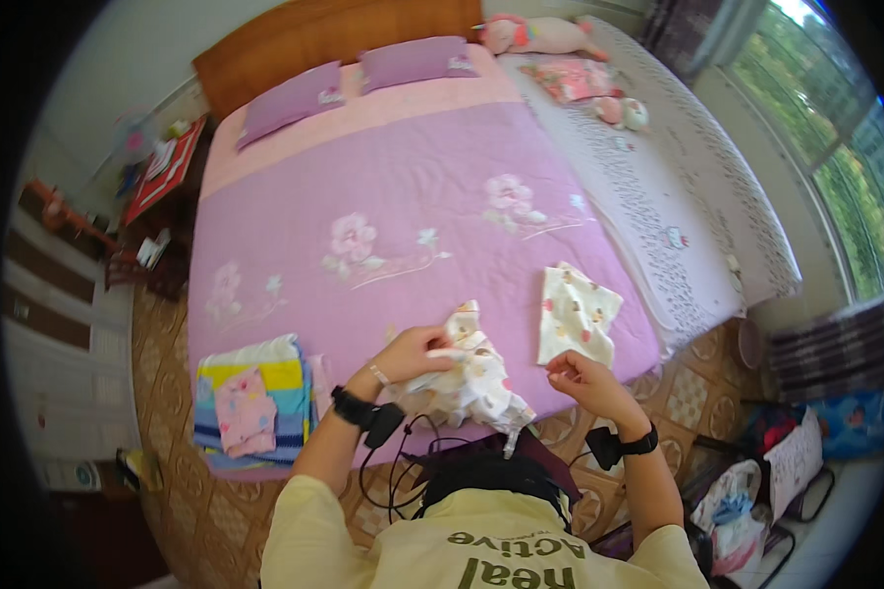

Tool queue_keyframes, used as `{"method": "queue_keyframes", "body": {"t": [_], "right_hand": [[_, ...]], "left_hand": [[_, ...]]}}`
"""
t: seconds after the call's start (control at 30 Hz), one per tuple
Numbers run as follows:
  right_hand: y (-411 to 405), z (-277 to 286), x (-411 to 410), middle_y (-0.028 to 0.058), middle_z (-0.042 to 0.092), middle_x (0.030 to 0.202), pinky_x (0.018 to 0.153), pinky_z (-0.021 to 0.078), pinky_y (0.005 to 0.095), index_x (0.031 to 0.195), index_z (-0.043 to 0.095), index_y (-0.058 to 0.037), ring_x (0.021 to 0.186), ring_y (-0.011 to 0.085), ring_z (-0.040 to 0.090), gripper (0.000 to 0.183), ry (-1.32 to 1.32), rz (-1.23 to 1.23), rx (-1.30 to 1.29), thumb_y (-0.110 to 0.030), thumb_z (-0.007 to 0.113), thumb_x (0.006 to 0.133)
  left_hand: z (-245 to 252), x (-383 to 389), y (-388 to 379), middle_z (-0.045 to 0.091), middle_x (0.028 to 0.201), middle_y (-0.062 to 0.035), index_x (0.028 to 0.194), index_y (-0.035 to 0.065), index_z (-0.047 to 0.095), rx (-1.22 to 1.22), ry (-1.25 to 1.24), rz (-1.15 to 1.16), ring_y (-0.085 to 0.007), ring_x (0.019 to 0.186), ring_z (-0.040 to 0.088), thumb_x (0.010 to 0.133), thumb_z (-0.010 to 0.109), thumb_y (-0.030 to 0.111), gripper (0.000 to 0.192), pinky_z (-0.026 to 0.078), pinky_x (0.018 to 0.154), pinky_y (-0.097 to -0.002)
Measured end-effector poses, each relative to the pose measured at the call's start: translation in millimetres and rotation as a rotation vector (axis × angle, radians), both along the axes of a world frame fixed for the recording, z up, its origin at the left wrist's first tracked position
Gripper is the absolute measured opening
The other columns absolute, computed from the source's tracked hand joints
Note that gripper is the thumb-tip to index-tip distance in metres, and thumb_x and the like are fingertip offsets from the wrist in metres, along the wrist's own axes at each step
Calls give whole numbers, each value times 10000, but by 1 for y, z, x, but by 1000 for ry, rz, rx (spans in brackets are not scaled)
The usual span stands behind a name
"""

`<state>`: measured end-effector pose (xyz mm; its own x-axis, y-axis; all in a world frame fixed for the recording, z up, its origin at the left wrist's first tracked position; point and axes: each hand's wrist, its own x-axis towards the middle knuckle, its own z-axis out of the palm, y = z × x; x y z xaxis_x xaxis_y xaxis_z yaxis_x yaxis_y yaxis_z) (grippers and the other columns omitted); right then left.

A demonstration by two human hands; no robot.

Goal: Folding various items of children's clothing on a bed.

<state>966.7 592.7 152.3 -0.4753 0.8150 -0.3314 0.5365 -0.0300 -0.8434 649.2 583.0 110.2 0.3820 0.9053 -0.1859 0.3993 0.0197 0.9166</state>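
My left hand (415,355) pinches a crumpled white garment with a small coloured print (475,368) near the bed's front edge. The cloth hangs partly over the edge towards my body. To its right, my right hand (573,375) holds nothing, its fingers loosely curled at the lower edge of a folded cream cloth with a similar print (576,313), which lies flat on the purple bedspread (412,177). Whether the fingertips touch that cloth I cannot tell. A folded pink garment (244,412) rests on a folded striped blanket or towel (287,368) at the left corner.
Two purple pillows (291,104) lie by the wooden headboard (339,33). A second bed surface (648,199) with plush toys (545,35) adjoins on the right. Black cables (394,471) hang before my body. Chairs with bags and cushions (795,464) stand at lower right, and a nightstand (166,173) at left.
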Motion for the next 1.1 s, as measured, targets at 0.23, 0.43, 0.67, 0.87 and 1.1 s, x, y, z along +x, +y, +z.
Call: {"method": "queue_keyframes", "body": {"t": [0.23,0.43,0.67,0.87,1.1], "right_hand": [[3,7,-73,89,562,1001,731,451,280,1143,480,-35,827,167,556,389,113,164,112,-168,628,808],[-1,-6,-82,75,585,890,623,418,296,1052,554,-47,722,174,533,268,107,321,166,-139,605,806],[-9,12,-93,30,503,650,521,344,246,858,556,-3,606,79,430,151,-52,379,47,-154,550,854],[-10,26,-105,3,444,622,532,328,229,839,560,9,599,60,378,224,-143,404,26,-204,522,898],[-13,26,-123,-4,442,617,548,332,222,800,535,0,602,60,386,231,-174,422,15,-208,532,898]], "left_hand": [[35,29,4,477,760,32,851,44,534,55,-170,63,-53,703,434,747,668,138,194,411,618,-236],[51,19,-14,497,805,26,917,46,508,-58,-404,157,-51,736,459,783,629,125,197,416,637,-220],[42,-22,-47,516,832,-3,928,25,484,123,-228,97,-78,777,469,811,619,124,205,417,699,-236],[21,-30,-84,435,771,24,889,44,455,18,-450,325,-54,722,402,825,607,120,181,387,641,-218],[3,-35,-119,467,813,25,912,44,443,-38,-663,445,-39,753,438,841,581,85,159,406,664,-197]]}}
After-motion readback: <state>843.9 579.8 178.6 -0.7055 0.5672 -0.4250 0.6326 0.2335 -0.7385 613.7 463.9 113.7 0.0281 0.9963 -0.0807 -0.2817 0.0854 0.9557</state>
